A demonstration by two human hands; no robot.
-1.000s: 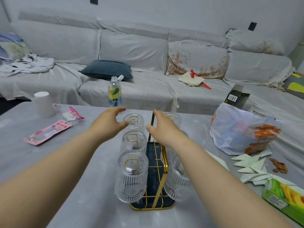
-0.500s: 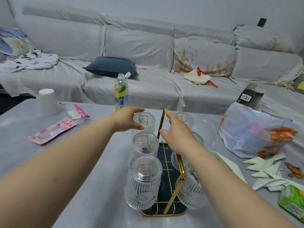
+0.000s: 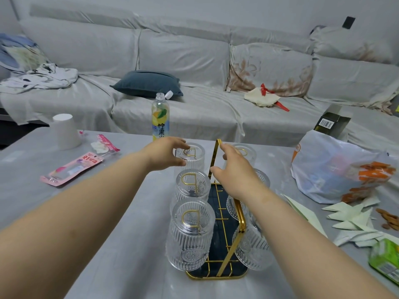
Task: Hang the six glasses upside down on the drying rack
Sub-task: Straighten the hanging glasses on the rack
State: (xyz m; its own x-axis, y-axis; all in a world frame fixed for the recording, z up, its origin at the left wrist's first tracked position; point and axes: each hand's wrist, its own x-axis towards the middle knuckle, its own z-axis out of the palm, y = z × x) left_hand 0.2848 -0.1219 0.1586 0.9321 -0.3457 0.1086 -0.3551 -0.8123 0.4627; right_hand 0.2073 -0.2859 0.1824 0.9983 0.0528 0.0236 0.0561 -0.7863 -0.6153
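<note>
A gold wire drying rack [image 3: 218,275] with a dark tray stands mid-table. Six ribbed clear glasses hang upside down on it, three per side. On the left are the far glass [image 3: 194,161], the middle glass [image 3: 191,187] and the near glass [image 3: 190,236]. On the right are the far glass [image 3: 246,152], the middle glass [image 3: 262,180], mostly hidden by my arm, and the near glass [image 3: 251,251]. My left hand [image 3: 164,154] curls thumb and fingers around the far left glass's base. My right hand [image 3: 235,173] is spread over the rack's handle, fingertips at the far right glass.
On the grey table [image 3: 108,244], a drink bottle [image 3: 160,117] stands behind the rack. A white cup [image 3: 64,131] and pink packets [image 3: 71,169] lie at the left. At the right are a plastic bag [image 3: 336,167], folded papers [image 3: 354,221] and a green carton [image 3: 386,257]. A sofa runs behind.
My left hand has closed around the base of the far left glass. My right hand has reached forward from the handle toward the far right glass.
</note>
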